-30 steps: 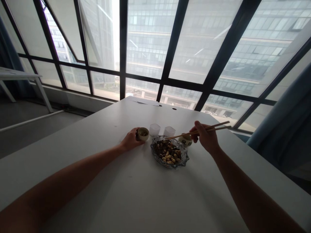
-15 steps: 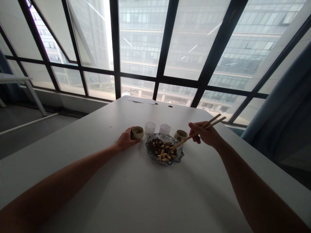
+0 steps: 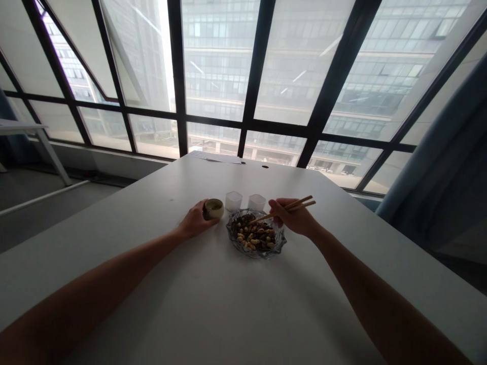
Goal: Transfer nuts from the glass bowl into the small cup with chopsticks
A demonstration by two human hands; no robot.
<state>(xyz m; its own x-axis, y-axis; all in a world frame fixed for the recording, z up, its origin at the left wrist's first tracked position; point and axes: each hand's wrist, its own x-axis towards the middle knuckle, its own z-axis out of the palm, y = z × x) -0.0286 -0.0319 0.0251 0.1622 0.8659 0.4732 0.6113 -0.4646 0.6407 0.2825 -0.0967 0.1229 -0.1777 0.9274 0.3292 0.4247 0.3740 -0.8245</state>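
My left hand (image 3: 196, 219) is wrapped round a small beige cup (image 3: 213, 209) that has something dark inside. My right hand (image 3: 291, 215) grips a pair of wooden chopsticks (image 3: 300, 204), their tips down in the far left part of a glass bowl (image 3: 281, 247). In this scalloped bowl lie peanuts (image 3: 251, 242) mixed with small dark pieces that I cannot make out clearly. Behind the bowl stand two translucent white cups, a left one (image 3: 233, 201) and a right one (image 3: 257, 202). A second beige cup, seen earlier right of the bowl, is now hidden behind my right hand.
Everything stands on a white table (image 3: 201, 304). Papers (image 3: 215, 157) lie at its far end, near a dark round hole (image 3: 265, 167). Large dark-framed windows rise beyond. A blue curtain (image 3: 429, 167) hangs at right, and another white table (image 3: 23, 125) is at far left.
My right hand has moved left with the chopsticks, their tips shifting from the bowl's right side to its far left part. My left hand stays on the cup. The view has shifted slightly.
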